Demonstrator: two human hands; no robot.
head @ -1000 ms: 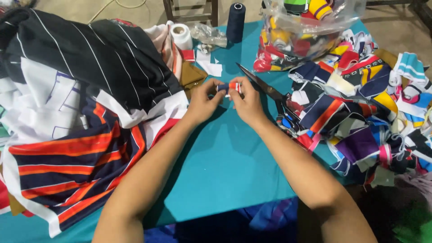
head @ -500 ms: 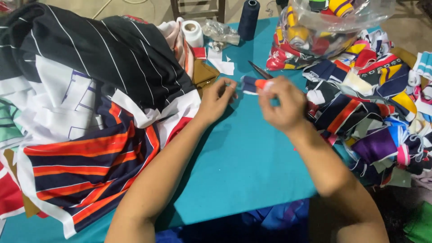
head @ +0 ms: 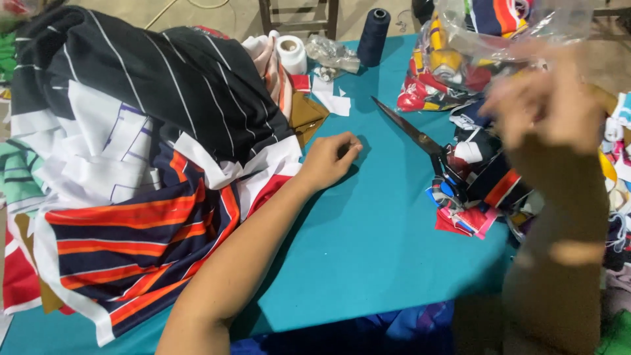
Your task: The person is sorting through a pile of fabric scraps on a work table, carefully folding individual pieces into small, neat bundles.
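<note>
Our left hand (head: 328, 160) rests loosely curled and empty on the teal cloth-covered surface (head: 368, 236), beside the striped fabric pile (head: 144, 164). Our raised right hand (head: 545, 108) is blurred; we cannot tell its grip. Long black-handled scissors (head: 420, 141) lie between.

Left hand (head: 328, 158) loosely curled, resting on teal surface (head: 368, 250), just beside edge of striped fabric pile (head: 138, 171) covering left side. Right hand (head: 549, 108) raised off surface, blurred, near clear plastic bag (head: 499, 39) of coloured scraps at far right corner; whether it holds anything, cannot tell. Scissors (head: 411, 131) lie on surface between hands, blades pointing toward far edge, handles buried in scrap heap (head: 480, 190) at right edge. Dark thread cone (head: 373, 36) and white spool (head: 291, 54) upright at far edge.
</note>
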